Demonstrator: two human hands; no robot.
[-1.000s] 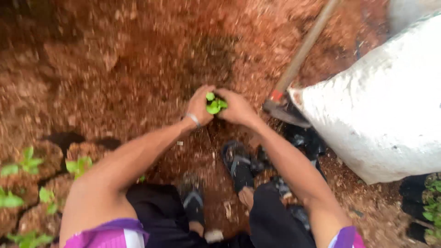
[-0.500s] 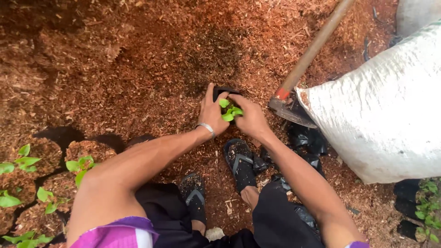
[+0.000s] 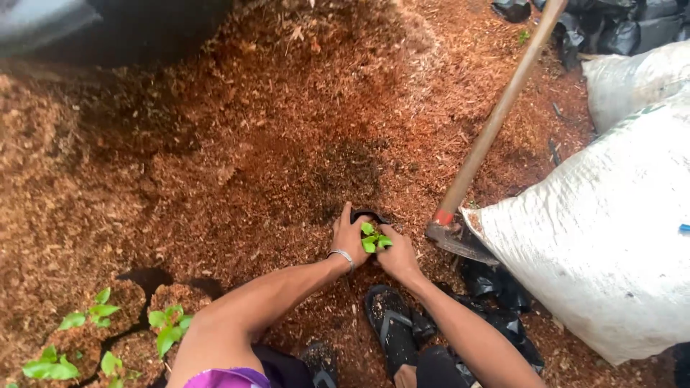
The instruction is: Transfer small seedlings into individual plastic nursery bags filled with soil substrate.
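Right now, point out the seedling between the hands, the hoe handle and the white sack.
seedling (image 3: 374,241), head view, on its green leaves.
hoe handle (image 3: 496,122), head view, mid-shaft.
white sack (image 3: 604,230), head view, its broad side.

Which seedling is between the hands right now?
The small green seedling in the black bag at centre, flanked by the left hand and right hand. The other potted seedlings sit untouched at bottom left.

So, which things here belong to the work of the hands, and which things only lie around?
In use:
- left hand and right hand, both around the seedling
- its small black bag

Lying about:
- hoe
- white sack
- planted seedlings at lower left
- empty black bags
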